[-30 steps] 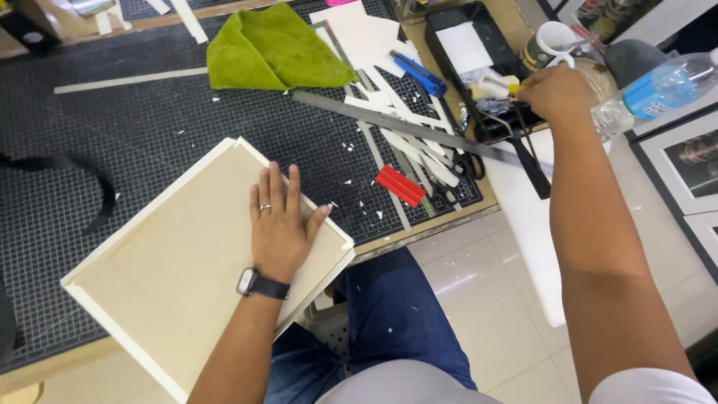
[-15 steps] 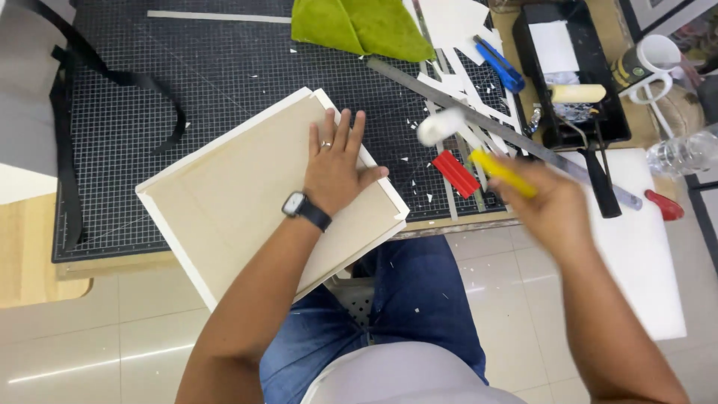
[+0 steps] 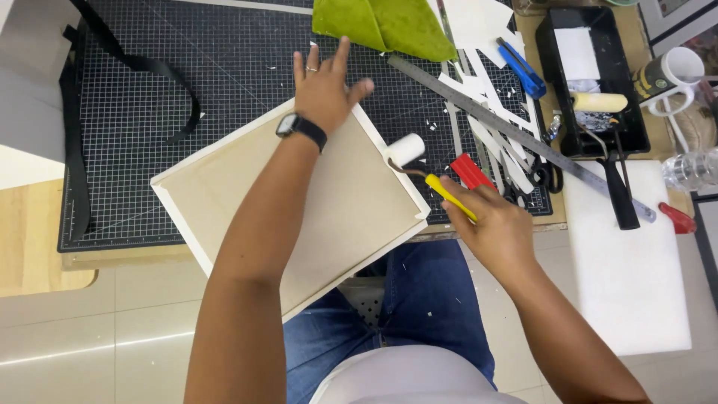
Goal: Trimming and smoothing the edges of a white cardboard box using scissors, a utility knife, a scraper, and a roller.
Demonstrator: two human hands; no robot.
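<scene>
A shallow cream frame panel (image 3: 336, 202) lies tilted on the black grid cutting mat (image 3: 224, 82) and overhangs the table's front edge above my lap. My left hand (image 3: 323, 90), fingers spread, rests at the panel's far corner, partly over the mat, and holds nothing. My right hand (image 3: 495, 224) grips the yellow handle of a small paint roller (image 3: 407, 150). The roller's white head sits at the panel's right rim.
A green cloth (image 3: 381, 26) lies at the mat's far edge. A long steel ruler (image 3: 516, 135), white strips, a red block (image 3: 471, 170), a blue cutter (image 3: 521, 67), a black tray (image 3: 591, 82) with another roller, a mug (image 3: 673, 71) and a white board (image 3: 628, 262) crowd the right. A black strap (image 3: 127, 67) curls at left.
My right hand brought the small roller from the right down to the panel's right rim. My left hand slid from the panel's middle to its far corner.
</scene>
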